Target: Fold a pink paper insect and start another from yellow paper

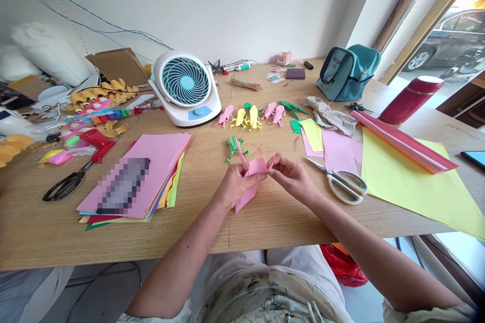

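A partly folded sheet of pink paper [248, 197] is held between my two hands over the table's front half. My left hand [242, 181] is closed on its left side, thumb lying across the front. At the paper's upper right edge, my right hand [287, 171] pinches a small folded flap. One narrow pink point stands up on the left, above my left hand. Just behind the paper lies a green folded paper frog [232, 147]. Farther back sit yellow folded figures [253, 117] and pink ones [226, 115], along with a green one [292, 108].
White-handled scissors [346, 186] lie right of my right hand, near pink and yellow sheets [417, 194]. A stack of coloured paper [162, 161] is on the left, near black-handled scissors [68, 184]. Behind stand a fan [185, 88], a teal bag [346, 75] and a red bottle [409, 101].
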`<state>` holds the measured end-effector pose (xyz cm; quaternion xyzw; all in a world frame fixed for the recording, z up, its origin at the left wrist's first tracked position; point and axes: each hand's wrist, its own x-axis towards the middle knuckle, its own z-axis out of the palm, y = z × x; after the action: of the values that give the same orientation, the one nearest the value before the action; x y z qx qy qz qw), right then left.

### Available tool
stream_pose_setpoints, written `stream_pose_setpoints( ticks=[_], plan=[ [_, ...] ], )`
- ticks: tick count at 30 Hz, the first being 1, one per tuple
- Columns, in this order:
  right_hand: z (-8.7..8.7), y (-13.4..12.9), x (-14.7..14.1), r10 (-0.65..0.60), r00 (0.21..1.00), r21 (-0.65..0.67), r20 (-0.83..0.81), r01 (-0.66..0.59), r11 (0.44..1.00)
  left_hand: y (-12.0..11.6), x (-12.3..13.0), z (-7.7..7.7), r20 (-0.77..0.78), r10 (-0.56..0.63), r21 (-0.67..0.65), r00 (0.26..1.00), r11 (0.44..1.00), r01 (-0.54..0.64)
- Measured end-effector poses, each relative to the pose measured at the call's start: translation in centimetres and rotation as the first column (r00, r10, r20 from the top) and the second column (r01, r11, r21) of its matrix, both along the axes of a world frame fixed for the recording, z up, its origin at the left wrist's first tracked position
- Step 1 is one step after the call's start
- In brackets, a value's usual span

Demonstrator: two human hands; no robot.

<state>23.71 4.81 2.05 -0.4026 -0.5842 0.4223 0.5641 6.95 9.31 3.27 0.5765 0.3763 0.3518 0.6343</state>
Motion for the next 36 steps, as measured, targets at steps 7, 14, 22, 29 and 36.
stream_pose_setpoints(
  ticks=[7,14,22,29,36],
  plan=[
    [0.1,0.1,-0.1,-0.081,0.995,-0.002,-0.06,0.081,0.997,-0.4,0.2,0.6,-0.003,-0.007,-0.017,1.0,1.0,0.007],
    [-0.2,0.2,0.3,-0.137,0.99,0.011,-0.033,0.137,0.99,-0.5,0.3,0.4,-0.002,-0.016,-0.032,1.0,0.999,0.016],
    [0.4,0.1,0.8,-0.103,0.994,0.028,-0.023,0.104,0.994,-0.2,0.0,-0.1,0.033,-0.047,-0.139,0.998,0.989,0.051],
    [0.1,-0.1,1.3,-0.084,0.987,0.088,0.134,0.073,0.993,-0.1,-0.1,0.0,0.079,-0.061,-0.231,0.995,0.97,0.078],
    [1.0,-0.6,1.8,-0.156,0.924,0.289,0.348,0.052,0.956,-0.1,-0.2,0.1,0.091,-0.071,-0.26,0.993,0.961,0.092]
  ],
)
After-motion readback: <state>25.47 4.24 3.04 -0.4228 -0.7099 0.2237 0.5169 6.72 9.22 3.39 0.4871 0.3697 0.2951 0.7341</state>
